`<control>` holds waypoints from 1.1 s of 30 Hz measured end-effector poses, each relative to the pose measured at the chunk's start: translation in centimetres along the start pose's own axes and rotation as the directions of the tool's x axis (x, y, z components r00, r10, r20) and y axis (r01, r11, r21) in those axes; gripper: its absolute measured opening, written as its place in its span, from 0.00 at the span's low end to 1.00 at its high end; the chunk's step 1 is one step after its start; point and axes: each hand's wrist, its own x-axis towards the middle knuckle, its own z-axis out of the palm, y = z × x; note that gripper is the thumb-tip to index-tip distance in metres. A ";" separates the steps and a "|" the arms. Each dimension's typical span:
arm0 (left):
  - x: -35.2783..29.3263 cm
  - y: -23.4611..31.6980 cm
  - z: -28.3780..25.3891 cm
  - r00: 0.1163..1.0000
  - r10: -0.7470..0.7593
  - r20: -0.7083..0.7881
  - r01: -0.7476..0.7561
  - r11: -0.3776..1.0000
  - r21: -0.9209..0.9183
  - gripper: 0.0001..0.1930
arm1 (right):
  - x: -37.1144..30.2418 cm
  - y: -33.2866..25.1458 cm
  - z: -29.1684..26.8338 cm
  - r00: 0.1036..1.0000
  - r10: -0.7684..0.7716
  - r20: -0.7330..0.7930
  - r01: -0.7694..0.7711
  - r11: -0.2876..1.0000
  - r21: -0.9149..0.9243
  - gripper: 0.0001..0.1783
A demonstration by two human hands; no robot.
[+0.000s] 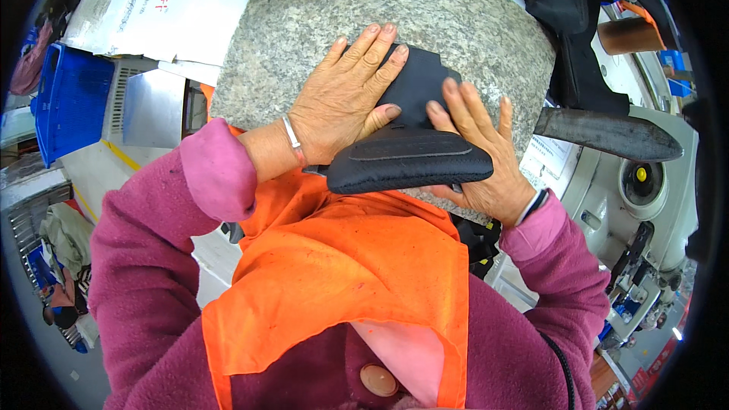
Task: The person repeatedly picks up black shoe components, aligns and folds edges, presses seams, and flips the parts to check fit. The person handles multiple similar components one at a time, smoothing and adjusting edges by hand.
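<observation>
A flat black sheet piece [418, 87], like leather or fabric, lies on a speckled grey stone slab [486, 30]. My left hand [338, 102] rests flat on its left side, fingers stretched out and pointing away from me. At the right edge of the piece is my right hand [486, 152], fingers spread and slightly blurred. Between the hands, nearer to me, a curved black padded piece [410, 161] covers the near part of the sheet and some of my right palm. Whether it touches either hand, I cannot tell.
Black pieces [558, 0] hang over the slab's far right edge, with a dark blade-shaped bar [607, 134] below them. A pale machine [672, 175] stands at the right. On the left are a blue plastic crate [72, 99] and a white printed sheet [163, 11].
</observation>
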 end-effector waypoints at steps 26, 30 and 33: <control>0.0 0.0 -0.4 1.000 0.012 0.010 -0.011 0.999 -0.043 0.35 | 2.4 1.1 -0.7 0.927 -0.374 -0.025 0.372 0.927 -0.052 0.30; 0.0 0.0 -0.4 1.000 0.015 0.024 -0.014 0.999 -0.034 0.35 | 1.6 1.1 -0.7 0.944 -0.329 0.039 0.328 0.944 0.032 0.28; 0.1 0.2 -0.6 1.000 -0.006 0.030 0.008 0.998 -0.059 0.37 | 1.0 0.6 -0.8 0.954 -0.298 -0.045 0.301 0.947 0.116 0.15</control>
